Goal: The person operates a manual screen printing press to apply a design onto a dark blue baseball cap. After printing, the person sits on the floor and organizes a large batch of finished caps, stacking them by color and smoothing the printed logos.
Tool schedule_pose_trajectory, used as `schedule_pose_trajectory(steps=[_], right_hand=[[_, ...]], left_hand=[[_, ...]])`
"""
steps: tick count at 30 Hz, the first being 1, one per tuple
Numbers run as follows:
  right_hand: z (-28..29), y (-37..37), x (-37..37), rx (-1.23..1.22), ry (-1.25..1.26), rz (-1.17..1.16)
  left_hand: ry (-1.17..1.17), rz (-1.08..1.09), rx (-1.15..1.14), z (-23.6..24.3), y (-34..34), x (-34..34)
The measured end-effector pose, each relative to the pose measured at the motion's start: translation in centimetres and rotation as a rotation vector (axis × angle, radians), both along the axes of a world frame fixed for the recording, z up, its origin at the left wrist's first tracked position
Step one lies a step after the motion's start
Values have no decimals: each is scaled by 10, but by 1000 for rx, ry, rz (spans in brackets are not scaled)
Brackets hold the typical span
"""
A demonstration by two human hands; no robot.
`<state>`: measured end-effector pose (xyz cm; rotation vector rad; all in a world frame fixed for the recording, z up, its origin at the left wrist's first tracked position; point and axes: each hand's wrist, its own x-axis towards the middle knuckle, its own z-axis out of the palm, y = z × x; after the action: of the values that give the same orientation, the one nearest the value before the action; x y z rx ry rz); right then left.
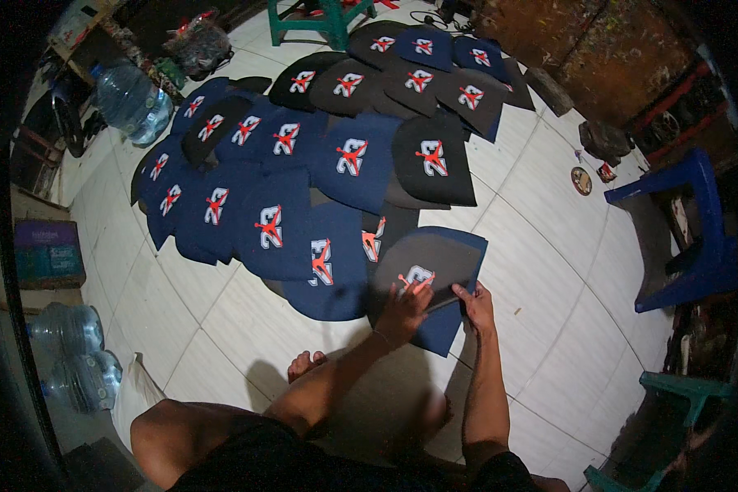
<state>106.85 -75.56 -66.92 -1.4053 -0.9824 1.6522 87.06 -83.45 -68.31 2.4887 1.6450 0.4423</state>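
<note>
Lower centre, the right hand [479, 308] has its grip clamped on the grey-brown panel [447, 254]; the left hand [401, 317] touches its print [419, 275], grip unclear. Overlapping panels [357, 184] crowd upper centre; a blue stool [711, 217] stands right.

On the floor [541, 254], we have cloth pieces [328, 176] overlapping in the middle, bottles [67, 328] by the left edge and stools [711, 201] by the right edge.

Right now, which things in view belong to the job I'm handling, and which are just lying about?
Job, it seems:
gray panel, under your left hand and right hand
blue panel beneath
other printed panels

Likely lying about:
blue stool
green stools
water jugs
purple box
</note>
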Motion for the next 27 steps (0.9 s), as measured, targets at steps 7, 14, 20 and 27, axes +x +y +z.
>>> schedule_pose_trajectory(steps=[7,14,20,27], right_hand=[[-5,-6,23,16,-69,-15],[-36,-1,-1,-187,-47,-186],[1,0,-21,104,-384,-37],[-14,-20,49,127,-436,-107]], left_hand=[[-379,-115,-535,12,63,-52],[-137,-98,-238,-12,40,-38],[-113,-94,-186,-13,1,24],[-110,310,-82,4,50,-49]])
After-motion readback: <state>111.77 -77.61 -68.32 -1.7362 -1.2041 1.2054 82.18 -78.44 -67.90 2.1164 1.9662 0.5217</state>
